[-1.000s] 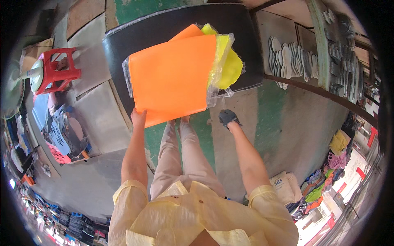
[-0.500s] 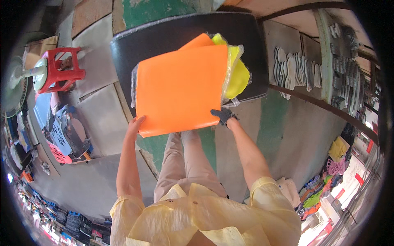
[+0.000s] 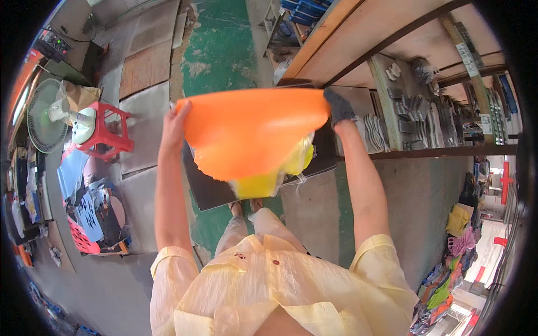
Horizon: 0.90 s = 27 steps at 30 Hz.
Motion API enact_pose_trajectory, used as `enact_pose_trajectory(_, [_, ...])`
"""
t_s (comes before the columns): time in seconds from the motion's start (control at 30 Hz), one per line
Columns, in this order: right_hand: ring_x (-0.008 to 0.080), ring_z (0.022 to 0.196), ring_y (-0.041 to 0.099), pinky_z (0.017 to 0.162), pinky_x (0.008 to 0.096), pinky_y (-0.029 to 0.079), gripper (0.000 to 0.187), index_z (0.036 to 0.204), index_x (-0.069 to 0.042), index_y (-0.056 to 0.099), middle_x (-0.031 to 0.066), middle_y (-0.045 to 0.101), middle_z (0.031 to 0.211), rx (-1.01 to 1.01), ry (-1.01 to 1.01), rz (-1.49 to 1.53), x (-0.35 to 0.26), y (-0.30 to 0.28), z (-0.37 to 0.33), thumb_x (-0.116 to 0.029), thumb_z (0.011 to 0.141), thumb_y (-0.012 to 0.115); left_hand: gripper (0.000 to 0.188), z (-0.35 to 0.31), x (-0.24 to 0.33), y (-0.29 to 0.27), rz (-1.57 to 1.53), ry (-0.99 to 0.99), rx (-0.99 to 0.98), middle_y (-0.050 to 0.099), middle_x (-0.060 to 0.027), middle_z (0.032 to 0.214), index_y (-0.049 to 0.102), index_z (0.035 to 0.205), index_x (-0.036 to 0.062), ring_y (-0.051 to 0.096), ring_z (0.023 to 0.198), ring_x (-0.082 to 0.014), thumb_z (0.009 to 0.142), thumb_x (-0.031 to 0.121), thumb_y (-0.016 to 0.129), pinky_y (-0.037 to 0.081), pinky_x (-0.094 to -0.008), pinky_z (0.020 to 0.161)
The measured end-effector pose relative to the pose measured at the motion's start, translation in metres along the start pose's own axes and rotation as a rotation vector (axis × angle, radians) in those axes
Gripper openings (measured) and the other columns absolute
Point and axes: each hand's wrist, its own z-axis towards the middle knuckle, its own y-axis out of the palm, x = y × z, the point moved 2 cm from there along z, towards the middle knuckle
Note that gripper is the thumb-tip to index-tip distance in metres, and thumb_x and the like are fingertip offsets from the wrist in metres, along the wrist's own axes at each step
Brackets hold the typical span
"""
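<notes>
Both arms are reaching up and forward, holding a floppy bundle of orange and yellow foam sheets in a clear plastic bag (image 3: 252, 134) — raised at head height, above a dark flat board (image 3: 210, 187) on the floor. The left hand (image 3: 175, 126) is gripping the bundle's left edge, bare fingers pressed together along it, thumb hidden behind. The right hand (image 3: 338, 107), in a dark glove, is clamping the right corner; whether its fingers are spread, I cannot tell.

Handling judgement: light, soft, sagging in the middle between the fingers; the plastic bag is probably slippery — grip at opposite edges seems best.

Beyond the left fingers, a red plastic stool (image 3: 106, 131) and a standing fan (image 3: 47, 120). Past the right fingers, wooden shelves (image 3: 426, 89) are holding small dark parts.
</notes>
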Motion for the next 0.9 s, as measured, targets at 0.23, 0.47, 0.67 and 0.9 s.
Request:
enact_pose_trajectory(0.23, [0.0210, 0.097, 0.057, 0.087, 0.0338, 0.045, 0.040, 0.114, 0.000, 0.060, 0.0088, 0.062, 0.108, -0.017, -0.036, 0.226, -0.121, 0.027, 0.032, -0.030, 0.088, 0.063, 0.029, -0.015, 0.125, 0.028, -0.044, 0.280, 0.016, 0.065, -0.0013, 0.086, 0.064, 0.096, 0.0003, 0.061, 0.074, -0.0065, 0.091, 0.029, 0.061, 0.047, -0.0208, 0.066])
enact_pose_trajectory(0.47, [0.0201, 0.098, 0.058, 0.083, 0.0346, 0.048, 0.040, 0.115, -0.002, 0.059, 0.0079, 0.062, 0.109, -0.142, 0.062, 0.341, -0.165, 0.035, 0.026, -0.026, 0.085, 0.068, 0.028, -0.065, 0.149, 0.038, -0.071, 0.322, 0.187, 0.066, -0.0019, 0.086, 0.065, 0.095, 0.0004, 0.060, 0.073, -0.0061, 0.092, 0.027, 0.060, 0.047, -0.0209, 0.065])
enact_pose_trajectory(0.67, [0.0223, 0.095, 0.059, 0.083, 0.0347, 0.049, 0.039, 0.114, -0.001, 0.059, 0.0075, 0.062, 0.107, -0.219, 0.073, 0.367, -0.175, 0.033, 0.017, -0.024, 0.084, 0.069, 0.024, -0.100, 0.176, 0.057, -0.031, 0.398, 0.266, 0.065, -0.0015, 0.085, 0.065, 0.093, 0.0009, 0.060, 0.071, -0.0062, 0.092, 0.024, 0.060, 0.047, -0.0208, 0.063])
enact_pose_trajectory(0.9, [0.0224, 0.095, 0.062, 0.081, 0.0373, 0.051, 0.035, 0.111, -0.004, 0.061, 0.0083, 0.065, 0.107, -0.402, -0.038, 0.505, -0.213, 0.039, 0.023, -0.030, 0.088, 0.064, 0.025, -0.132, 0.244, 0.092, 0.126, 0.662, 0.341, 0.065, -0.0013, 0.084, 0.066, 0.092, 0.0014, 0.059, 0.069, -0.0064, 0.088, 0.026, 0.065, 0.047, -0.0210, 0.061])
